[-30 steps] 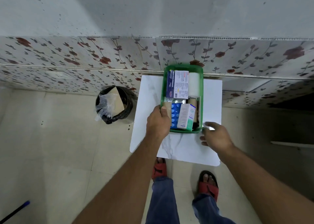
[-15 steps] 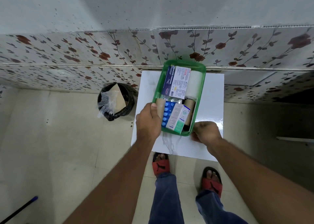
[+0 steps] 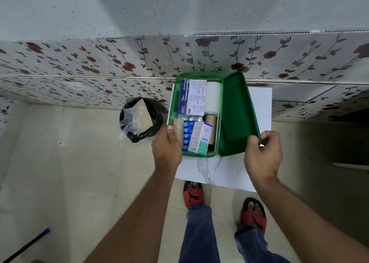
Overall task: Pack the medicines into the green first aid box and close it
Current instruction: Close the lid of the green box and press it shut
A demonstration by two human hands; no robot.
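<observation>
The green first aid box (image 3: 174,103) sits on a small white table (image 3: 225,171) against the wall. Inside lie a blue and white dressings carton (image 3: 192,97), a white roll (image 3: 213,97), a blue blister strip (image 3: 186,135), a white and teal carton (image 3: 201,140) and brown rolls. The green lid (image 3: 236,115) stands raised on the box's right side, tilted up. My left hand (image 3: 167,149) grips the box's near left wall. My right hand (image 3: 262,155) pinches the lid's near outer corner.
A black bin (image 3: 140,120) with a plastic liner and cardboard stands on the tiled floor left of the table. Flowered wall tiles run close behind the box. My feet in red sandals (image 3: 193,195) are under the table's near edge. A dark stick with a blue tip (image 3: 26,244) lies at bottom left.
My right hand moved from the table to the lid and lifted it up at the box's right side. My left hand kept its hold on the box's left wall.
</observation>
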